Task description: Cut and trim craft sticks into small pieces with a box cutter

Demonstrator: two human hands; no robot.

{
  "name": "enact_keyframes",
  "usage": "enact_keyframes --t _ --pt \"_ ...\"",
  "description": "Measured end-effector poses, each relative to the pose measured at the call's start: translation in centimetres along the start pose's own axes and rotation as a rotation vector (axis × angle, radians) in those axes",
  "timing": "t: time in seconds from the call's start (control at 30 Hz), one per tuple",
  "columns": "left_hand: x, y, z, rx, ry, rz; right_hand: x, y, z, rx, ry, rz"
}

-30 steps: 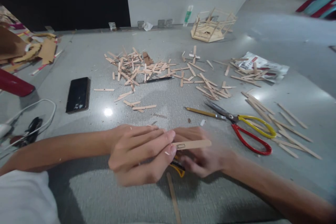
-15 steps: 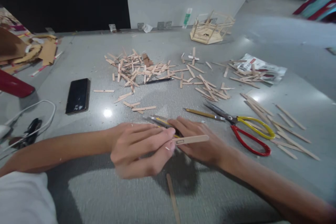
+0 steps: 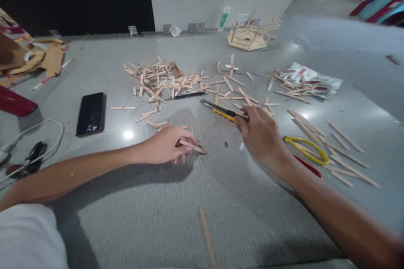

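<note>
Left hand (image 3: pixel 166 147) pinched stick (image 3: pixel 195 147) toward right edge of surface (image 3: pixel 158 227); right hand (image 3: pixel 261 134) gripped cutter (image 3: pixel 222 110) toward far-left corner; I couldn't read packet (image 3: pixel 296 76)

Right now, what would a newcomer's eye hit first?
Likely the right hand, mid-table, holding a yellow-and-black cutter, with the left hand to its left pinching a stick. Next, the scissors, yellow and red handles showing right of the right hand, and the stick pile beyond both hands. At the back stands an open stick frame.
</note>
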State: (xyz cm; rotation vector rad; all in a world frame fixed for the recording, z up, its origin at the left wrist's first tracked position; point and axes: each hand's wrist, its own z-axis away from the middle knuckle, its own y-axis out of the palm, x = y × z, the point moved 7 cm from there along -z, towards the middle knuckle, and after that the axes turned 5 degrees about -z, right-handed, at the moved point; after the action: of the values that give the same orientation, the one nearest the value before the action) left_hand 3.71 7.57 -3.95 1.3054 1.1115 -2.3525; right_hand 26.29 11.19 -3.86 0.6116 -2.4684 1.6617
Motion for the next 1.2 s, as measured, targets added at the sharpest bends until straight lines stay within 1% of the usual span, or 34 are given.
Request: enact_keyframes --t 0.07,0.17,0.23,0.3,0.43,0.5,0.6,0.67,0.73,0.8,0.97,1.1,1.2 --pt "0.9 -0.1 -0.4 0.058 -0.061 0.036 -0.6 -0.5 -0.3 -0.025 -0.014 -0.001" --pt "1.8 -0.2 -0.8 0.109 -0.077 0.064 -1.0 -1.0 -0.4 0.013 -0.010 0.030" --pt "2.0 -0.2 -0.8 0.138 -0.073 0.063 -0.9 -0.9 -0.5 0.036 -0.026 0.016" --pt "2.2 -0.2 -0.9 0.163 -0.071 0.054 -0.6 -0.4 -0.6 0.056 -0.080 -0.018" --pt "2.2 -0.3 -1.0 0.198 -0.076 0.043 0.5 1.6 -0.8 0.138 -0.248 -0.057" --pt "2.3 -0.3 -1.0 0.220 -0.093 0.043 0.8 2.2 -0.8 0.156 -0.272 -0.040" --pt "2.2 -0.2 -1.0 0.275 -0.103 0.053 1.3 2.5 -0.7 0.162 -0.284 -0.020" --pt "2.2 -0.1 -1.1 0.293 -0.114 0.049 2.2 2.7 -0.5 0.196 -0.336 -0.007" --pt "2.2 -0.1 -1.1 0.294 -0.134 0.047 3.0 3.0 -0.2 0.232 -0.390 0.029" --pt "2.3 -0.1 -1.2 0.283 -0.163 0.058 3.6 3.1 0.0 0.257 -0.411 0.061" --pt "2.6 0.1 -1.4 0.274 -0.196 0.127 4.4 2.2 0.7 0.307 -0.362 -0.003" --pt "2.5 -0.2 -1.5 0.242 -0.142 0.098 5.0 1.6 1.7 0.310 -0.371 0.041" --pt "2.2 -0.8 -1.6 0.187 -0.069 0.039 6.0 1.1 2.6 0.257 -0.411 0.062"
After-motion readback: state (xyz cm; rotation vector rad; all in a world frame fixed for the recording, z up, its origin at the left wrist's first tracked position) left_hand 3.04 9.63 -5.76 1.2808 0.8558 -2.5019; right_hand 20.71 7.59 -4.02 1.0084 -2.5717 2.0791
